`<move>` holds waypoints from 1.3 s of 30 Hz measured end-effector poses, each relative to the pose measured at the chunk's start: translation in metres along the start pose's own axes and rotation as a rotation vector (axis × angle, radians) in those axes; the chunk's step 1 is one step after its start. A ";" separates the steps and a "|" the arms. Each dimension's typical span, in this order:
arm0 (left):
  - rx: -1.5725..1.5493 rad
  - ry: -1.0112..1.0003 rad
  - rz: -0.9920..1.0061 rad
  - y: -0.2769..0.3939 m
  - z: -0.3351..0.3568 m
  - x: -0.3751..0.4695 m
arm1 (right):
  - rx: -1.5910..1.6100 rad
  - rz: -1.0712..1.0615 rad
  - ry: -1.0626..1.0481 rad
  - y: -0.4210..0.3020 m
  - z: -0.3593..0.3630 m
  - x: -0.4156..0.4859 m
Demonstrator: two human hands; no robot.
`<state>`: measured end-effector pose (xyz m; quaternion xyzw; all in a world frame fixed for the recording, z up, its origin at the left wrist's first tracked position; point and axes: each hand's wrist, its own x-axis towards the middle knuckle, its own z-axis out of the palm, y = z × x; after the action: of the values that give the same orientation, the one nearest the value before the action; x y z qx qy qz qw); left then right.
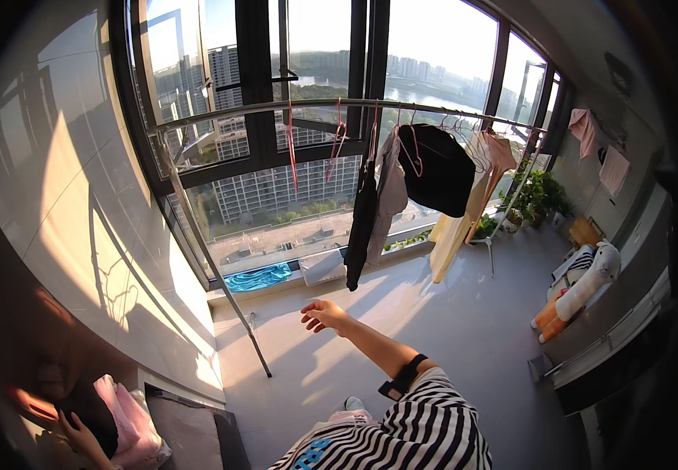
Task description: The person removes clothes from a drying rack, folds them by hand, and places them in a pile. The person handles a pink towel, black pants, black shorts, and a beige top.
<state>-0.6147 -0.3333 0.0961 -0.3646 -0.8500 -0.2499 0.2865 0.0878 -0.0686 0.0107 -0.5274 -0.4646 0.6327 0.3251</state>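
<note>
My right hand [326, 317] is stretched out over the tiled floor, fingers apart and holding nothing. At the lower left my left hand [78, 432] touches a dark cloth [89, 411] beside a pink garment [127, 420]; whether it grips the cloth is unclear. Beyond my right hand a metal clothes rail [315, 103] runs across the window. From it hang pink hangers [292, 147], black trousers [362, 223], a grey garment [391, 188], a black garment [439, 170] and a pale yellow garment [452, 238].
The rack's left leg [209, 252] stands on the floor near the wall. A blue cloth [259, 277] and a whitish folded cloth [322, 267] lie on the window ledge. Potted plants [536, 194] stand at the far right, with a long plush toy [586, 282] nearer. A grey cushioned surface [183, 435] is lower left.
</note>
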 end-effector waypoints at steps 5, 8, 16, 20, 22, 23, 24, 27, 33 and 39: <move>-0.080 0.243 0.182 0.133 -0.023 -0.029 | -0.084 -0.244 0.274 -0.034 -0.103 0.024; -0.607 0.040 -0.020 0.241 -0.011 -0.066 | -0.464 -0.782 0.533 -0.097 -0.167 0.044; -0.831 -0.430 0.055 0.432 0.013 -0.168 | -0.980 -0.663 0.770 -0.260 -0.294 0.121; -0.927 -0.555 -0.054 0.464 0.019 -0.202 | -0.846 -0.676 0.652 -0.261 -0.318 0.158; -0.882 -0.590 -0.080 0.465 0.021 -0.210 | -0.906 -0.822 0.731 -0.251 -0.327 0.161; -0.873 -0.595 -0.105 0.463 0.023 -0.213 | -0.908 -0.884 0.770 -0.247 -0.329 0.160; -0.893 -0.594 -0.104 0.460 0.025 -0.215 | -0.862 -0.883 0.691 -0.241 -0.331 0.155; -0.913 -0.657 -0.129 0.457 0.038 -0.214 | -0.944 -0.898 0.634 -0.235 -0.340 0.138; -1.012 -0.655 -0.090 0.468 0.064 -0.216 | -0.792 -1.091 0.796 -0.235 -0.346 0.107; -1.052 -0.687 0.048 0.477 0.065 -0.220 | -1.003 -0.861 0.570 -0.256 -0.373 0.078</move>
<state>-0.1447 -0.1062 0.0054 -0.5351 -0.6486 -0.4967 -0.2150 0.4116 0.1845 0.2162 -0.5277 -0.7630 -0.0035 0.3733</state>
